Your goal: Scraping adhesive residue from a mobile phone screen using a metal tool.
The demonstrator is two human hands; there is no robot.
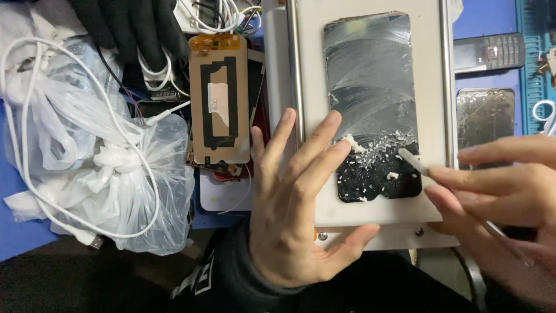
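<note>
A phone screen panel [370, 87] lies face up on a pale flat machine plate [428, 69], smeared with glue residue above and scraped black below, with white crumbs across the border. My left hand [295, 203] rests flat on the plate's lower left, fingers spread, fingertips touching the panel's left edge. My right hand [504, 203] pinches a thin white scraper tool [412, 161] whose tip touches the panel's right side at the crumb line.
A yellow-brown phone back frame [219, 98] lies left of the plate. Clear plastic bags [87, 150] and a white cable [35, 191] fill the left. A black keypad phone [489, 53] and another glue-covered panel [485, 119] sit on the blue mat at right. A black glove [130, 26] lies top left.
</note>
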